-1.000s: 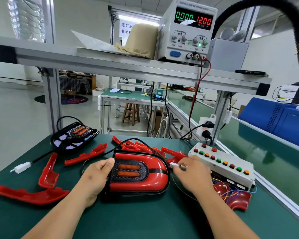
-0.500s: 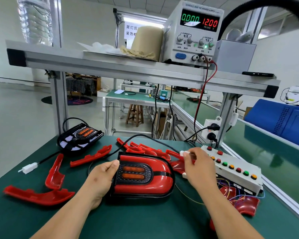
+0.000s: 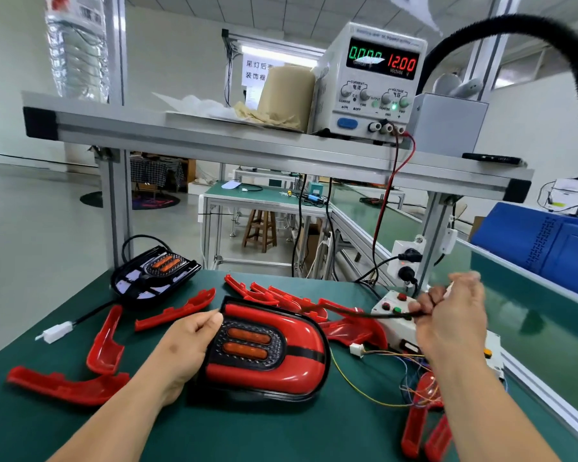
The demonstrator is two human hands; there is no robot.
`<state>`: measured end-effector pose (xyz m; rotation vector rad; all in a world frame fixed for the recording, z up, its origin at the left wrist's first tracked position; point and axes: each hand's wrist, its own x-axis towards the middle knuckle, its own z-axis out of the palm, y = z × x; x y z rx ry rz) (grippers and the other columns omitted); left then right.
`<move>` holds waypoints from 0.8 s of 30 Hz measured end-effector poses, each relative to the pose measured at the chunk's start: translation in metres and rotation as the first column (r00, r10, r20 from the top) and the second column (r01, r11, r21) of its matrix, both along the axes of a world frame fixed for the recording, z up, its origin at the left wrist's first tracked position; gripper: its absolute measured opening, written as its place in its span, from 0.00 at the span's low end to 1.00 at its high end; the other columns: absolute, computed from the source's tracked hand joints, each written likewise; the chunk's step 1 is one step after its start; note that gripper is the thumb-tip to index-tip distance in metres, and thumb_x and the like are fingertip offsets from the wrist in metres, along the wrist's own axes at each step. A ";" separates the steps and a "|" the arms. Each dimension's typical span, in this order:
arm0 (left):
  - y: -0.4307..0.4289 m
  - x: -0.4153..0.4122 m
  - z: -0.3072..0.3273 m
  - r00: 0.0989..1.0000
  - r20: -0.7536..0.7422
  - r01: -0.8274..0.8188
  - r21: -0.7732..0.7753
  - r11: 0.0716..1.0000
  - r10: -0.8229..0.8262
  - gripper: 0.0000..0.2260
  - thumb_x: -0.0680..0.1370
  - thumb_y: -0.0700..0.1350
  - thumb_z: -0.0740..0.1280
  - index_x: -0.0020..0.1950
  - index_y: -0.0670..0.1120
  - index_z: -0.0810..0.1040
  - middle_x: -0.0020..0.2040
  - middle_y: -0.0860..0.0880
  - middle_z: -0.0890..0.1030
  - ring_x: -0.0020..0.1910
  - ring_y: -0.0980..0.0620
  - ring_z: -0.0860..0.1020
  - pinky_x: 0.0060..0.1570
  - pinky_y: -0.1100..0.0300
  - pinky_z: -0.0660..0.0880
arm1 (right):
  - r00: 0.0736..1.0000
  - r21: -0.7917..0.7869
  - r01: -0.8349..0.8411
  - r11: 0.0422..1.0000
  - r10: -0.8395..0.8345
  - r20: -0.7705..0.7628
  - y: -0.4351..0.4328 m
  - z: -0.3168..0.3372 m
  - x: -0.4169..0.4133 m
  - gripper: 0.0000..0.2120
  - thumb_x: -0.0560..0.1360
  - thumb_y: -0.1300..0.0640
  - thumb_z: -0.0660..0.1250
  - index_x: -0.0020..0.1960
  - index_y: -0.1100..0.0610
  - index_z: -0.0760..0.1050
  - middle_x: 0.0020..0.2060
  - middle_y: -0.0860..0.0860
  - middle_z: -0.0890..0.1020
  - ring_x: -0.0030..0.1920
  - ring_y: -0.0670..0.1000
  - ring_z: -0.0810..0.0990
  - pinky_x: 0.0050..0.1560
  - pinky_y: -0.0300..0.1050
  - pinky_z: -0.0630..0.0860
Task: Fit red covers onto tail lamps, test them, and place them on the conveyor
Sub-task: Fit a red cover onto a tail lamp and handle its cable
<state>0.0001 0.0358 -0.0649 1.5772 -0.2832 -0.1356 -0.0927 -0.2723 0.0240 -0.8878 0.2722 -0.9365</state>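
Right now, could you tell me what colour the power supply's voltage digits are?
Red; the voltage digits show in the head view.

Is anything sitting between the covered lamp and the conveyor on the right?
Yes. The button box sits at the table's right edge, between the lamp and the conveyor. Loose red covers and thin wires lie beside it, and the right hand holds the black cable above the box.
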 end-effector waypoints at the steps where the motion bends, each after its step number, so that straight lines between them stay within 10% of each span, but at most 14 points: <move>1: 0.003 0.001 0.002 1.000 -0.006 0.007 0.006 1.000 -0.007 0.14 0.84 0.47 0.58 0.57 0.46 0.83 0.51 0.47 0.86 0.52 0.48 0.84 0.49 0.57 0.79 | 0.996 -0.082 -0.005 0.997 -0.003 -0.090 -0.002 0.007 -0.002 0.12 0.83 0.45 0.53 0.45 0.49 0.67 0.27 0.48 0.64 0.25 0.47 0.62 0.24 0.37 0.65; 6: 0.018 0.003 0.014 0.980 -0.124 0.159 0.004 0.987 -0.157 0.16 0.84 0.46 0.57 0.56 0.42 0.83 0.51 0.38 0.85 0.51 0.38 0.84 0.49 0.47 0.81 | 0.681 -0.592 -0.412 0.692 -0.198 -0.705 -0.006 0.039 0.003 0.14 0.83 0.47 0.53 0.56 0.57 0.65 0.33 0.52 0.66 0.28 0.48 0.62 0.24 0.41 0.59; 10: 0.021 0.002 0.019 0.971 -0.172 0.180 0.084 0.980 -0.164 0.17 0.85 0.45 0.56 0.56 0.38 0.82 0.49 0.36 0.85 0.49 0.37 0.84 0.52 0.44 0.81 | 0.398 -0.493 -0.827 0.271 -0.337 -0.853 0.017 0.044 0.012 0.19 0.82 0.45 0.57 0.50 0.61 0.75 0.33 0.53 0.71 0.24 0.47 0.66 0.22 0.38 0.63; 13: 0.016 0.000 0.017 0.982 -0.154 0.132 0.139 0.981 -0.110 0.17 0.85 0.46 0.56 0.55 0.38 0.82 0.48 0.37 0.85 0.49 0.36 0.84 0.58 0.40 0.77 | 0.398 -0.441 -0.895 0.062 -0.332 -0.855 0.043 0.030 0.029 0.23 0.81 0.42 0.58 0.54 0.62 0.76 0.36 0.53 0.78 0.28 0.47 0.76 0.28 0.38 0.73; 15: 0.013 0.000 0.016 0.990 -0.129 0.071 0.168 0.983 -0.050 0.16 0.84 0.47 0.58 0.54 0.39 0.83 0.46 0.39 0.86 0.49 0.38 0.84 0.60 0.41 0.77 | 0.431 -0.454 -0.890 -0.049 -0.416 -0.800 0.061 0.016 0.043 0.26 0.82 0.42 0.53 0.58 0.64 0.75 0.48 0.57 0.81 0.48 0.54 0.82 0.48 0.43 0.76; 17: 0.011 0.000 0.015 0.992 -0.127 0.036 0.165 0.986 -0.015 0.16 0.84 0.47 0.59 0.52 0.40 0.84 0.45 0.40 0.86 0.48 0.38 0.84 0.59 0.41 0.77 | 0.439 -0.455 -0.886 -0.091 -0.484 -0.757 0.077 0.000 0.055 0.21 0.85 0.48 0.48 0.52 0.61 0.74 0.51 0.59 0.78 0.59 0.58 0.76 0.53 0.44 0.70; 20: 0.011 0.002 0.013 0.990 -0.133 -0.015 0.166 0.986 0.037 0.14 0.83 0.48 0.62 0.50 0.43 0.85 0.44 0.43 0.86 0.47 0.41 0.84 0.58 0.42 0.77 | 0.431 -0.494 -0.868 0.057 -0.409 -0.804 0.086 -0.021 0.066 0.18 0.83 0.46 0.51 0.43 0.53 0.74 0.40 0.50 0.76 0.46 0.52 0.76 0.45 0.43 0.68; 24: 0.010 0.006 0.010 0.983 -0.155 -0.074 0.137 0.988 0.095 0.11 0.82 0.48 0.64 0.49 0.46 0.85 0.42 0.45 0.87 0.45 0.43 0.85 0.57 0.43 0.78 | 0.336 -0.402 -0.879 0.258 -0.265 -0.904 0.091 -0.037 0.067 0.38 0.73 0.26 0.52 0.63 0.56 0.76 0.60 0.51 0.77 0.55 0.50 0.75 0.55 0.44 0.67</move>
